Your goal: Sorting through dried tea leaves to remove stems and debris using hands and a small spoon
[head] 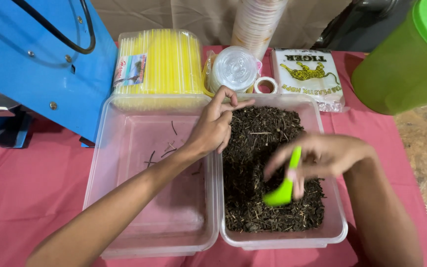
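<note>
Tea leaves (pixel 268 148), dark and dry, filled the clear tub (pixel 334 232) nearest the person. Over them the right hand (pixel 322 158), blurred, gripped a green scoop (pixel 283 190), its bowl touching the leaves. Left of that tub lay a second tub (pixel 124 148) holding several stems; the left hand (pixel 213 126) hovered between both, fingertips pinched together. Beyond that tub sat yellow straws (pixel 166 62).
</note>
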